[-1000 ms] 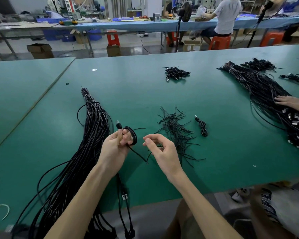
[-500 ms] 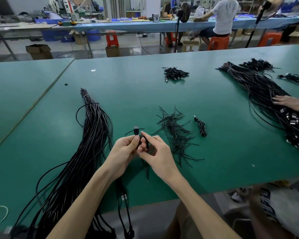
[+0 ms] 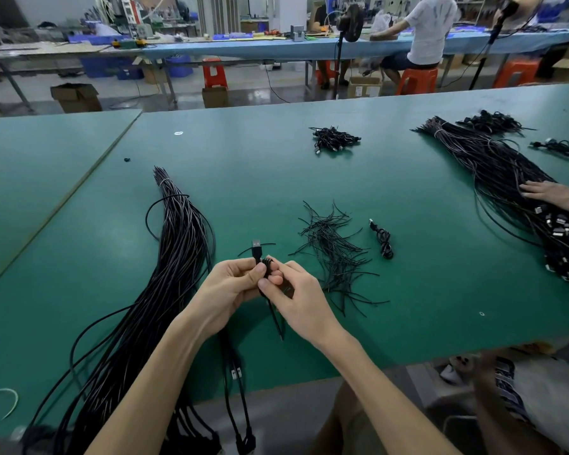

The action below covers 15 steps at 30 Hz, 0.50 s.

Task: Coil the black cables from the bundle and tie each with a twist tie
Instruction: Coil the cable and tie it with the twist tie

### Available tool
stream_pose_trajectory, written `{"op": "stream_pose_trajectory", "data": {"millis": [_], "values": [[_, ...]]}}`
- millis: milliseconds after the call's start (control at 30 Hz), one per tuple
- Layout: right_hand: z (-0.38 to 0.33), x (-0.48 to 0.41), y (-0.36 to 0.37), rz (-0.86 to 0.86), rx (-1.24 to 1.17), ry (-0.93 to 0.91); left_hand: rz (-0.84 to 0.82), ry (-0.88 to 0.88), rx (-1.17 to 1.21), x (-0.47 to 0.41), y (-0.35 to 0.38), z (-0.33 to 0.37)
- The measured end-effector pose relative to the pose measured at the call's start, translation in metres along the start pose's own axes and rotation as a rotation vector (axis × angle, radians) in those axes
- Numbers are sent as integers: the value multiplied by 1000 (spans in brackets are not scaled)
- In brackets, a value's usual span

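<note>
Black against green felt: a small coiled cable (image 3: 267, 261) is sitting pinched between the person's two hands, just above the near part of the table (image 3: 276, 178), its USB plug (image 3: 256, 247) poking up past the fingers. The left hand (image 3: 230, 285) is gripping the coil, thumb and forefinger curled onto it; the right hand (image 3: 301, 298) is closing its fingers on the other side, its fingertips meeting the left thumb. A thin strand (image 3: 270, 244) is jutting out sideways behind the plug (probably a twist tie, though too fine to be sure), and a loose end (image 3: 275, 318) is dangling below the hands.

Judging from this, the tying step is under way — the coiling looks finished for this cable. The next move is likely calling for the tie's ends to be twisted tight while the left hand is stopping the loops from springing open. The bundle (image 3: 178, 257) is lying just left of the hands, the pile of spare ties (image 3: 332, 254) just right.
</note>
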State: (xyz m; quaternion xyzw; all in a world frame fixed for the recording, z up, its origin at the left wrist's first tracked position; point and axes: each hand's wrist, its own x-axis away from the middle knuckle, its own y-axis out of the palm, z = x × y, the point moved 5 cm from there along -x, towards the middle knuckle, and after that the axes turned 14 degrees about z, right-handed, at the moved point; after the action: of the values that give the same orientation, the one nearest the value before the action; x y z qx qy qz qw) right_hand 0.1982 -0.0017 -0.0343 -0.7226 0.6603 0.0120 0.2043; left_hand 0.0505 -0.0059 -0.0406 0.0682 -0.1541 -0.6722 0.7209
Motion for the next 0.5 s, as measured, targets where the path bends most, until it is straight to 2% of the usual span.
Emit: {"op": "stream_pose_trajectory", "data": {"millis": [300,500], "values": [[0,3,3,-20,23,-68,36,36,-6,3,1,4],[1,0,2,-31,-17,-7,66,119,-71,4,2,7]]}}
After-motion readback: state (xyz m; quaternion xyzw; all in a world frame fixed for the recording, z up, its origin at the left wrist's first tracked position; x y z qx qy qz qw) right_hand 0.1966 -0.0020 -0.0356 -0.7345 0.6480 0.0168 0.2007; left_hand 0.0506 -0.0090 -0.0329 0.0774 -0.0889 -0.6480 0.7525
